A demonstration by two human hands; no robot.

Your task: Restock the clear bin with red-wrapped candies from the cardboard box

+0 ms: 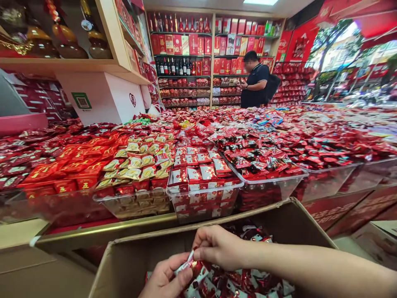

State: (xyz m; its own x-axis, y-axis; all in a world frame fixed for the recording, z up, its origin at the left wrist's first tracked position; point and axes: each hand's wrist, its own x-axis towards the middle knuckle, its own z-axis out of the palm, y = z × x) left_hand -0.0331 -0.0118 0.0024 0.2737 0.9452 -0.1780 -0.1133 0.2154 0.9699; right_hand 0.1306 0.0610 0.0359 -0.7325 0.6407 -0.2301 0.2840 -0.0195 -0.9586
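Over an open cardboard box (145, 244), my two hands meet at one small red-and-white candy packet (196, 267). My left hand (169, 275) pinches its white edge between thumb and fingers. The fingers of my right hand (217, 250) are closed on the packet's upper end. Whether the wrapper is torn cannot be made out. Below the hands, many loose red-and-white packets (245, 281) fill the box, partly hidden by my right forearm.
Clear plastic bins (204, 192) of wrapped sweets line the counter beyond the box. A gold-coloured rail (108, 231) runs along its front. Farther back, a person (256, 80) in dark clothes stands by shelves (181, 55) of bottles and red boxes. A white pillar (93, 97) rises at left.
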